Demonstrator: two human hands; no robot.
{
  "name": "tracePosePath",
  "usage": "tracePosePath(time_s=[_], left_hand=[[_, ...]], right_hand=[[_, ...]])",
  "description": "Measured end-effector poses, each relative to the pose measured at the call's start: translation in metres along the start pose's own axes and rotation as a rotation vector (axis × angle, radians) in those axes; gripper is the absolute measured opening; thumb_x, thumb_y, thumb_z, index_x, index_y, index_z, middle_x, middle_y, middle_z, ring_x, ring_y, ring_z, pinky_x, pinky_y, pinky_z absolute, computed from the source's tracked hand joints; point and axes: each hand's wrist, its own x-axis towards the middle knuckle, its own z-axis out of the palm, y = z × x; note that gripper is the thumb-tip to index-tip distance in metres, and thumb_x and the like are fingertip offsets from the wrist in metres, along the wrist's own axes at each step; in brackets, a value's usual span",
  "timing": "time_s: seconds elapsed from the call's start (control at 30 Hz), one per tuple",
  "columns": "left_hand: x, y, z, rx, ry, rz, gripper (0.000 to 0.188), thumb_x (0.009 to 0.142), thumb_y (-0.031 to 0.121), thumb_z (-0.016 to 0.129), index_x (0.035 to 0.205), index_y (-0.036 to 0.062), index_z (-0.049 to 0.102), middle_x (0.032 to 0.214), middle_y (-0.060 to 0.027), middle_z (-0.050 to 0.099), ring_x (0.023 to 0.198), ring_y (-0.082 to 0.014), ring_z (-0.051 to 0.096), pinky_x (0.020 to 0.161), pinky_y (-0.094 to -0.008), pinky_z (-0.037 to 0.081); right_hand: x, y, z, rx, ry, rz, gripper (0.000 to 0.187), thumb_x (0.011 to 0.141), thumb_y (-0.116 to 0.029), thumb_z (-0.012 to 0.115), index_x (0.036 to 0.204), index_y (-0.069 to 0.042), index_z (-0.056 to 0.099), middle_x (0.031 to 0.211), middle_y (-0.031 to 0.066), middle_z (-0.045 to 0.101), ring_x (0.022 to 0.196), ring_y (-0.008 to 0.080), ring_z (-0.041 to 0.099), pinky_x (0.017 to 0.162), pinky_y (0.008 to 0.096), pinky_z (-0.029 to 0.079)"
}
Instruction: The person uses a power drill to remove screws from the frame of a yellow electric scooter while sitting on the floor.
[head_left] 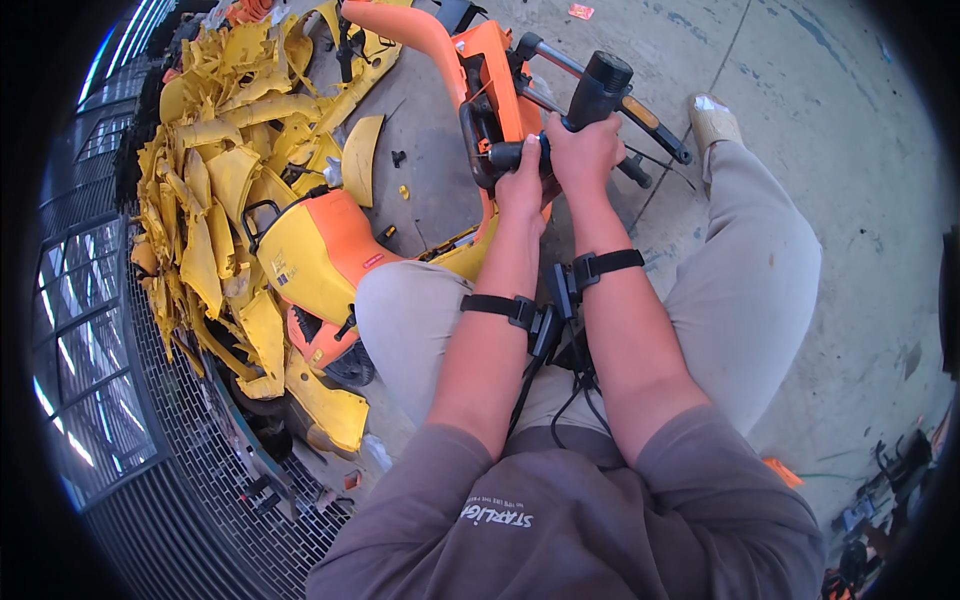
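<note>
Left hand point(522, 182) and right hand point(588, 152) curl around the black tool point(600, 88); best keep it steady beside the orange part point(516, 108) ahead.

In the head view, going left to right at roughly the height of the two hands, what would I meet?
Windowed wall → pile of yellow panels → curved loose yellow panel → small black piece on the floor → left hand → right hand → pale shoe.

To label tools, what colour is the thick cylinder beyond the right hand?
The thick cylinder: black, best in head view.
</note>
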Motion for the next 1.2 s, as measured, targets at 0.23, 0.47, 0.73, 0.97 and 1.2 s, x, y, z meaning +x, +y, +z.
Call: tracePosePath(time_s=[0.23,0.47,0.73,0.97,1.2], left_hand=[[-0.007,-0.012,-0.006,-0.09,0.057,-0.046,0.05,0.093,0.047,0.067,0.115,0.0027,0.06,0.097,-0.0069,0.068,0.081,-0.0199,0.07,0.072,-0.035,0.06],[-0.011,0.002,-0.005,-0.132,-0.036,-0.068,0.048,0.093,0.05,0.066,0.113,0.0062,0.061,0.096,-0.0063,0.069,0.084,-0.0189,0.07,0.075,-0.0362,0.058],[-0.009,0.001,-0.013,-0.119,-0.046,-0.052,0.05,0.094,0.052,0.065,0.114,0.0059,0.062,0.097,-0.0071,0.069,0.085,-0.0201,0.069,0.076,-0.0364,0.058],[-0.017,0.0,-0.009,-0.14,-0.086,-0.093,0.045,0.096,0.053,0.06,0.111,0.0106,0.063,0.094,-0.0038,0.07,0.079,-0.0148,0.067,0.073,-0.0317,0.053],[-0.009,0.005,-0.012,-0.153,-0.092,-0.076,0.049,0.094,0.052,0.064,0.112,0.0071,0.062,0.095,-0.0052,0.069,0.082,-0.0183,0.069,0.075,-0.0346,0.056]], right_hand=[[-0.01,-0.006,-0.005,-0.071,0.063,-0.117,0.059,0.073,-0.029,0.078,0.108,0.01,0.05,0.095,0.0241,0.067,0.098,0.0377,0.063,0.103,0.0474,0.031],[-0.009,-0.014,-0.006,-0.069,0.077,-0.217,0.061,0.071,-0.03,0.079,0.109,0.009,0.051,0.094,0.021,0.067,0.097,0.04,0.062,0.103,0.0492,0.031],[-0.018,-0.021,-0.006,-0.061,0.091,-0.26,0.056,0.072,-0.027,0.079,0.105,0.009,0.051,0.092,0.0209,0.066,0.095,0.0386,0.061,0.104,0.0492,0.029],[-0.019,-0.016,-0.006,-0.124,0.148,-0.3,0.058,0.071,-0.027,0.079,0.107,0.009,0.051,0.094,0.0217,0.066,0.094,0.0387,0.061,0.103,0.05,0.03],[-0.016,-0.027,-0.008,-0.105,0.095,-0.264,0.059,0.071,-0.028,0.079,0.108,0.009,0.052,0.093,0.0215,0.067,0.094,0.0386,0.062,0.103,0.0493,0.03]])
